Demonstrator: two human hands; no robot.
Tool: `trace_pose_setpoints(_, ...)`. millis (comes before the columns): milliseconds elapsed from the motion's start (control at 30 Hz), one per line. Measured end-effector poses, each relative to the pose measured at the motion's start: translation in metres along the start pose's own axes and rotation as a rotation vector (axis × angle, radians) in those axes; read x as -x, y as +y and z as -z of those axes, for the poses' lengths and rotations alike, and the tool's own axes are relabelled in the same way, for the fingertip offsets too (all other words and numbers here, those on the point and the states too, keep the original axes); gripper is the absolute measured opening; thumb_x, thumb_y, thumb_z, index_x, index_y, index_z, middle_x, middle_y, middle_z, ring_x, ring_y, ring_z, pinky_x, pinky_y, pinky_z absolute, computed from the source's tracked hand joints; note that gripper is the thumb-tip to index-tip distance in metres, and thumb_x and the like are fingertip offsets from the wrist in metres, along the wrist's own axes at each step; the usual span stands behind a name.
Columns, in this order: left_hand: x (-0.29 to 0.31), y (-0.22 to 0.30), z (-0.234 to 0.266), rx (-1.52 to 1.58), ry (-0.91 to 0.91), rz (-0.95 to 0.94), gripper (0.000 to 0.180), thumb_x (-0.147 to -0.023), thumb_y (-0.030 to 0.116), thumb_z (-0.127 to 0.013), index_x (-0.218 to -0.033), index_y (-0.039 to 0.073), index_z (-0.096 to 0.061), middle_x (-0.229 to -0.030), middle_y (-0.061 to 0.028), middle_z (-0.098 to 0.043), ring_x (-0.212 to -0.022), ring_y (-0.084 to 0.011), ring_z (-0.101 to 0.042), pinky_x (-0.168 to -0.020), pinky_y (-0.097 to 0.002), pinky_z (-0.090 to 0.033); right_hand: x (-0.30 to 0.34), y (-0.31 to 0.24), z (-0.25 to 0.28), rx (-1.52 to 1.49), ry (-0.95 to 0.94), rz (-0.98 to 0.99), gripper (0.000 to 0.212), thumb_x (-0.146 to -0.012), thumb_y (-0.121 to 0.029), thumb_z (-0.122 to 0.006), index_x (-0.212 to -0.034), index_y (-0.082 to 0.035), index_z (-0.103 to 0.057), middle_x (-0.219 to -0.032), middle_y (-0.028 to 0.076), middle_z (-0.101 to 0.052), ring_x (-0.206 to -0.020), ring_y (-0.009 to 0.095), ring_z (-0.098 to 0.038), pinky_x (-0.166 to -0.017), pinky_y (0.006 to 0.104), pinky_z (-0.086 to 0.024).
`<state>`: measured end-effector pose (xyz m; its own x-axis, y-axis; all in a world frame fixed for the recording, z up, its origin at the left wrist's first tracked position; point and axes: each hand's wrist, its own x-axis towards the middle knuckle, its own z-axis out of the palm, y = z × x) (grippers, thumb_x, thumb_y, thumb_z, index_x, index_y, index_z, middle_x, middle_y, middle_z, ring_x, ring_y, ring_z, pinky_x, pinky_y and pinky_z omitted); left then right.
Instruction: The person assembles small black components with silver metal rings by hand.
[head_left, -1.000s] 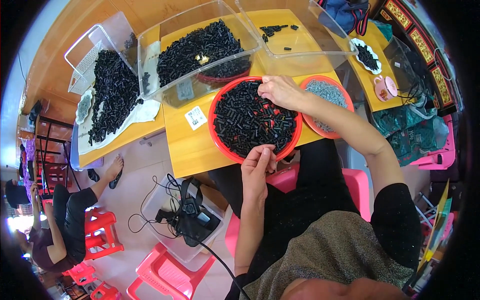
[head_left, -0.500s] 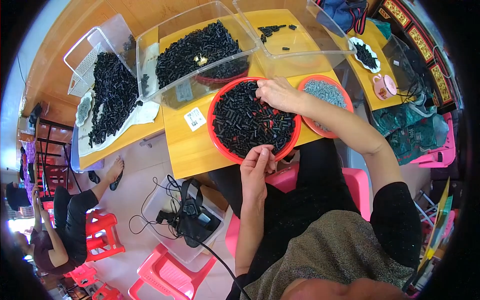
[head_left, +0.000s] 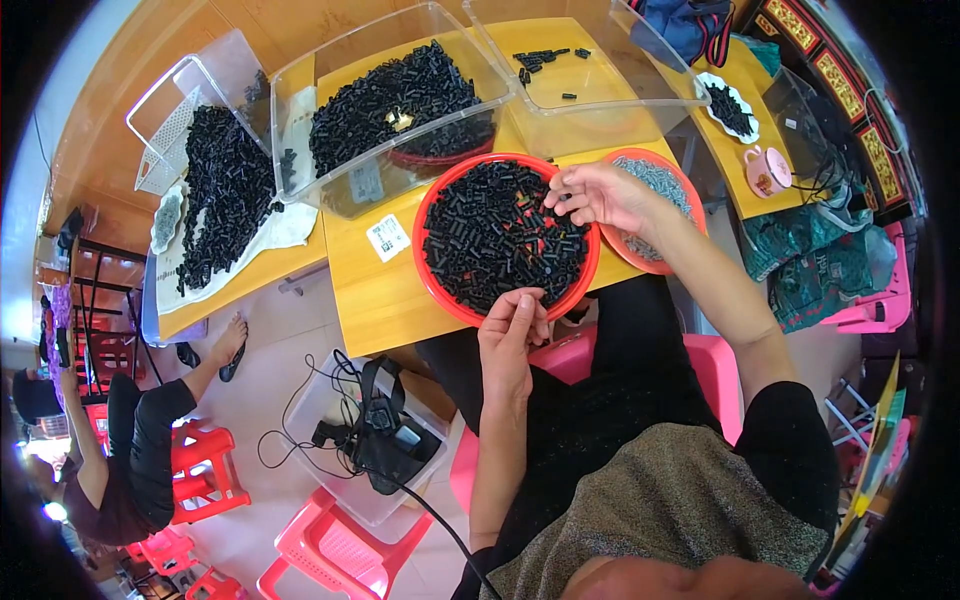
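red tray [head_left: 436, 283] of black parts, white label [head_left: 387, 238] just left.

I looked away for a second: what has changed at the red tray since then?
Almost nothing. The right hand still hovers at the far rim of the red tray, barely shifted; the left hand stays at its near rim, fingers pinched. Trays and clear bins have not moved.

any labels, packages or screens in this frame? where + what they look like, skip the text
White sticker: on the yellow table, left of the red tray; square, with a dark printed pattern.
Paper label: on the front wall of the clear bin of black parts; small, pale rectangle.
No screens visible.
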<state>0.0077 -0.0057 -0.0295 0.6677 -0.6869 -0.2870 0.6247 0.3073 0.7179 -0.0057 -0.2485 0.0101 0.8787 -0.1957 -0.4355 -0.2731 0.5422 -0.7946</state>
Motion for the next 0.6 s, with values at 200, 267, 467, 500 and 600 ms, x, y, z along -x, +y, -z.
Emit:
trace_pose_setpoints(200, -0.001, -0.003, 0.002, -0.032, 0.011, -0.005, 0.016, -0.094, 0.015, -0.053, -0.097, 0.003, -0.063, -0.074, 0.0017, -0.058, -0.060, -0.0044, -0.049, -0.054, -0.0170, -0.035, -0.004, 0.017, -0.007, 0.705, 0.141, 0.250, 0.020, -0.084, -0.027, -0.063, -0.086, -0.007, -0.066, -0.075, 0.005, -0.066, -0.057, 0.013, -0.057, -0.050, 0.0236, -0.039)
trace_pose_setpoints(267, -0.001, -0.004, 0.002, -0.035, 0.012, -0.011, 0.016, -0.094, 0.015, -0.053, -0.097, 0.003, -0.063, -0.074, 0.0018, -0.058, -0.060, -0.0044, -0.049, -0.054, -0.0168, -0.035, -0.005, 0.023, -0.009, 1.361, 0.217, 0.469, 0.019, -0.079, -0.027, -0.068, -0.080, -0.008, -0.067, -0.067, 0.008, -0.064, -0.058, 0.019, -0.059, -0.052, 0.0306, -0.043)
trace_pose_setpoints(467, -0.001, -0.004, 0.001, -0.034, -0.004, -0.010, 0.016, -0.094, 0.015, -0.053, -0.099, 0.003, -0.062, -0.075, 0.0012, -0.059, -0.060, -0.0046, -0.049, -0.054, -0.0168, -0.035, -0.013, 0.032, -0.018, 1.516, 0.303, 0.433, 0.016, -0.076, -0.025, -0.068, -0.077, -0.008, -0.067, -0.070, 0.013, -0.065, -0.070, 0.032, -0.063, -0.063, 0.0430, -0.049)
trace_pose_setpoints(500, -0.001, -0.004, 0.002, -0.033, 0.006, -0.017, 0.016, -0.094, 0.015, -0.053, -0.101, 0.003, -0.062, -0.076, 0.0010, -0.059, -0.060, -0.0047, -0.049, -0.054, -0.0169, -0.036, -0.013, 0.031, -0.018, 1.486, 0.312, 0.385, 0.016, -0.076, -0.024, -0.066, -0.076, -0.009, -0.068, -0.073, 0.014, -0.066, -0.074, 0.033, -0.064, -0.067, 0.0444, -0.050)
trace_pose_setpoints(600, -0.001, -0.005, -0.001, -0.049, 0.031, -0.029, 0.016, -0.093, 0.014, -0.053, -0.103, 0.003, -0.061, -0.076, 0.0005, -0.059, -0.060, -0.0049, -0.049, -0.054, -0.0173, -0.036, -0.010, 0.031, -0.019, 1.554, 0.315, 0.336, 0.012, -0.076, -0.021, -0.065, -0.080, -0.009, -0.068, -0.076, 0.015, -0.066, -0.076, 0.033, -0.064, -0.066, 0.0448, -0.050)
